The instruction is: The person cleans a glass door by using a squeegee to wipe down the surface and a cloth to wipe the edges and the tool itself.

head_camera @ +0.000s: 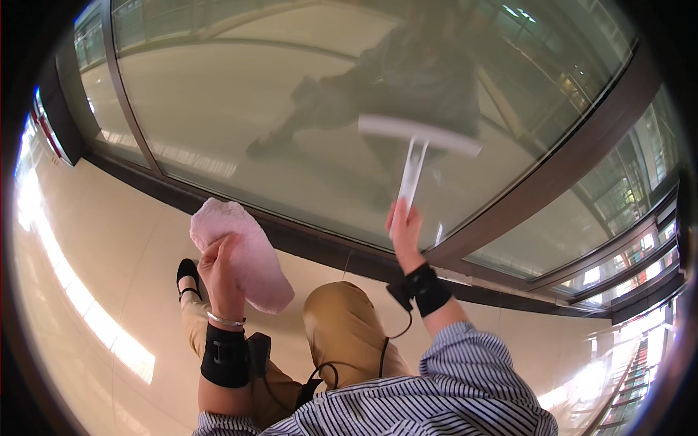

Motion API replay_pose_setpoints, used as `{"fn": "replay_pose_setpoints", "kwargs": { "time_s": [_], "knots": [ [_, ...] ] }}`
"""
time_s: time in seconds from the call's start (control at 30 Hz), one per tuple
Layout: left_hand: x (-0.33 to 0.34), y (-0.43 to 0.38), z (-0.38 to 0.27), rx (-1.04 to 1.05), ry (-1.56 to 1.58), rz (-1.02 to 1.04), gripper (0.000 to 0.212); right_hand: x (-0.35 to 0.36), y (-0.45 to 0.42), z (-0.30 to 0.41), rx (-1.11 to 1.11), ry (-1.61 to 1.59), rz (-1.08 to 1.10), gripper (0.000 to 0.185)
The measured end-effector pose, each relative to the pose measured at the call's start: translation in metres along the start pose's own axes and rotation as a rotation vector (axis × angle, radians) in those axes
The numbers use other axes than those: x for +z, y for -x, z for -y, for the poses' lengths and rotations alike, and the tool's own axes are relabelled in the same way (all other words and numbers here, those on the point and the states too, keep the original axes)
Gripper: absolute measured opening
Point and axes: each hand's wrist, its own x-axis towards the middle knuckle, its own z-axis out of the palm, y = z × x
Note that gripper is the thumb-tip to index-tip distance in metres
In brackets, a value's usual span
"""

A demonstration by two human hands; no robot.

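My right hand [405, 231] is closed around the lower handle of a white squeegee [419, 135]. The squeegee's wide head is raised in front of a large glass pane [245, 103]; whether the blade touches the glass I cannot tell. My left hand [220, 264] pinches a pink fluffy cloth [253, 261] between thumb and fingers, and the cloth hangs to its right, in front of the dark base frame. A dim reflection of a person shows in the pane. Both my wrists wear black straps with small devices and cables.
A dark metal frame post [537, 163] divides the pane from more glass at the right. Along the bottom of the glass runs a dark base rail [322, 248]. Glossy beige floor tiles [125, 234] lie below. My bent knee [343, 321] is between my arms, close to the glass.
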Motion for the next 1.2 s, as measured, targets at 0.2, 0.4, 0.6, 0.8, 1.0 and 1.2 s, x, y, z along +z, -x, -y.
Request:
{"fn": "replay_pose_setpoints", "kwargs": {
  "time_s": [0.2, 0.4, 0.6, 0.8, 1.0, 1.2],
  "knots": [
    [-0.004, 0.000, -0.006, 0.048, -0.071, -0.006, 0.018, -0.058, 0.094, -0.102, 0.380, 0.371, -0.098, 0.037],
    [-0.004, 0.001, -0.001, -0.024, -0.023, 0.020, 0.019, -0.011, 0.007, -0.001, 0.035, 0.014, -0.124, 0.036],
    [-0.002, -0.002, -0.003, -0.008, -0.048, 0.005, 0.018, -0.019, 0.012, -0.026, 0.011, 0.085, -0.074, 0.033],
    [-0.011, -0.006, 0.002, -0.003, -0.053, 0.053, 0.020, -0.045, 0.083, -0.075, 0.289, 0.090, -0.109, 0.038],
    [-0.006, 0.002, -0.001, -0.017, -0.043, 0.039, 0.018, -0.012, -0.006, 0.043, 0.146, -0.248, -0.130, 0.042],
    [-0.006, -0.004, 0.001, -0.011, -0.061, 0.003, 0.017, -0.024, 0.012, -0.004, 0.147, -0.239, -0.134, 0.042]
  ]
}}
